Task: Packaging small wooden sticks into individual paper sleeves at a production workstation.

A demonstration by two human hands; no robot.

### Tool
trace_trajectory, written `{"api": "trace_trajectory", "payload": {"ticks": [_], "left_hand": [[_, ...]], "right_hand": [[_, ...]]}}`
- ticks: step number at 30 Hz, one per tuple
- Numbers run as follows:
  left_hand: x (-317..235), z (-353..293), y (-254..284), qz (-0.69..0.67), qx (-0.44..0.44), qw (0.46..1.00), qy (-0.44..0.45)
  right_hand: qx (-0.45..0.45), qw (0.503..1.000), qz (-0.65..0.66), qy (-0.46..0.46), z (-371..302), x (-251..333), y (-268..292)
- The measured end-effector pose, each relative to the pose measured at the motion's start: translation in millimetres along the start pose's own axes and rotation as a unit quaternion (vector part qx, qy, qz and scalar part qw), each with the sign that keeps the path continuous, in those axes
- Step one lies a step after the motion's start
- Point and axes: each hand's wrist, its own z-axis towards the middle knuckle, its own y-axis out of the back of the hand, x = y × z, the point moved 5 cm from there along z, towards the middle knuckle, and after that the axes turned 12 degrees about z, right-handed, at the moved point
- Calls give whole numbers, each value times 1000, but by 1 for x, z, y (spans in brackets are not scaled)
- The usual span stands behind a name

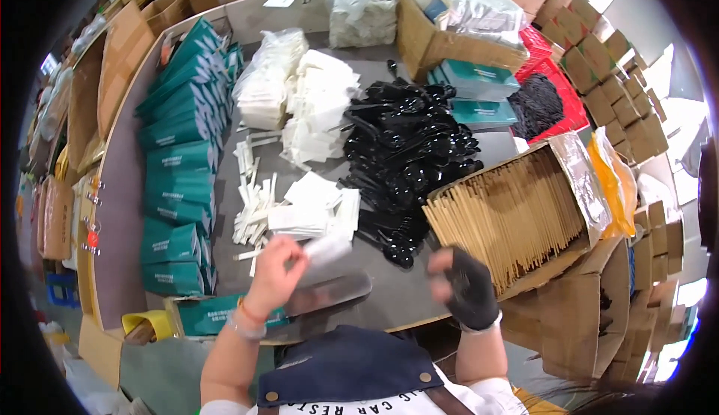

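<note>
My left hand (275,274) is pinched on a white paper napkin (329,249), which is smeared by motion, just in front of a pile of folded napkins (311,204). Below it a long shiny rounded strip (329,294) lies by the table's near edge, beside a green printed packet (213,314). My right hand (466,284), in a black fingerless glove, hovers at the near left corner of a box of wooden chopsticks (517,220). Its fingers are blurred, so whether they hold anything does not show. Black plastic spoons (412,145) are heaped between the napkins and the chopsticks.
Green printed packets (178,168) stand in rows along the left wall. Small white paper sticks (257,205) and white packets (269,85) lie mid-table. Behind are a cardboard box (449,48), green boxes (479,113) and a red crate (573,104). An open carton (573,303) sits right.
</note>
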Motion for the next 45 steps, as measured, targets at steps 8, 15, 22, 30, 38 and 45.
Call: {"api": "trace_trajectory", "payload": {"ticks": [8, 15, 22, 30, 38, 45], "left_hand": [[16, -89, -37, 215, 81, 972, -54], [17, -91, -33, 222, 53, 973, -35], [17, -94, -31, 227, 40, 972, -41], [15, -95, -27, 233, 8, 972, -32], [14, -101, -33, 232, 20, 972, -33], [12, -107, -31, 245, 7, 969, -37]], "right_hand": [[-122, 719, -675, -110, -29, -140, 82], [-108, 693, -672, -237, -14, -136, 135], [-141, 697, -669, -217, -4, -120, 182], [-249, 727, -616, -170, -35, -108, 186], [-307, 741, -580, -142, -40, -124, 189], [-377, 857, -339, 90, -31, -78, 115]]}}
